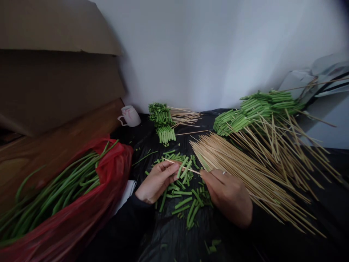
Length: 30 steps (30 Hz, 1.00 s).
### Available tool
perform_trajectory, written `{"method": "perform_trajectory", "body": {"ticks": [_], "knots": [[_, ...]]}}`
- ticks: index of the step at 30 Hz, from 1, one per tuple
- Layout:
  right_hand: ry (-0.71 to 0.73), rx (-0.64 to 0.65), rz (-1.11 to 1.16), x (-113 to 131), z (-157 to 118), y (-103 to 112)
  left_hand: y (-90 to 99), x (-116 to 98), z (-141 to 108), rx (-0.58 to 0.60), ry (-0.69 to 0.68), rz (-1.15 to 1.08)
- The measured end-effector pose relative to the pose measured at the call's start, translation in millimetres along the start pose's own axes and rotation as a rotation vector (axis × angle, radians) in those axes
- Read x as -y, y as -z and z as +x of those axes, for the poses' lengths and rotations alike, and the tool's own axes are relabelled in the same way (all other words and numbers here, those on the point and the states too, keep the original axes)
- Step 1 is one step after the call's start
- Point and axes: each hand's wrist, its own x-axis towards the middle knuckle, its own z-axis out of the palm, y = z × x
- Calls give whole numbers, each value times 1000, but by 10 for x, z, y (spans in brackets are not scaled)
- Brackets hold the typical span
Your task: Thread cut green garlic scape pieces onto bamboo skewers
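A thin bamboo skewer (pixel 194 171) slants between my two hands, with a few short cut green bean pieces (pixel 186 168) across it. My left hand (pixel 160 179) is closed in a pinch at the bean pieces, and the skewer's pointed end passes beyond its fingers. My right hand (pixel 229 196), wearing a ring, is closed on the skewer's other end. Its fingertips are partly hidden. Beneath both hands lies a loose pile of cut green beans (pixel 182 202) on black plastic sheeting (pixel 166 240).
Bare skewers (pixel 231 156) fan out at the right. Finished-looking bean skewers are stacked behind them (pixel 256 109) and in a smaller bundle (pixel 165 125) near the wall. A red plastic bag (pixel 117 163) of long beans (pixel 65 185), a mug (pixel 131 116) and a cardboard box (pixel 60 80) occupy the left.
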Motion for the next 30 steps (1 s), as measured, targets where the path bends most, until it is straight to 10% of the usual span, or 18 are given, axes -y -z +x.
{"method": "perform_trajectory", "body": {"ticks": [17,30], "knots": [[-73,8,-26,-165,16,61,254,67,124,-94,-561,1117],[-32,-17,86,-68,30,50,40,29,27,46,-240,346]]}}
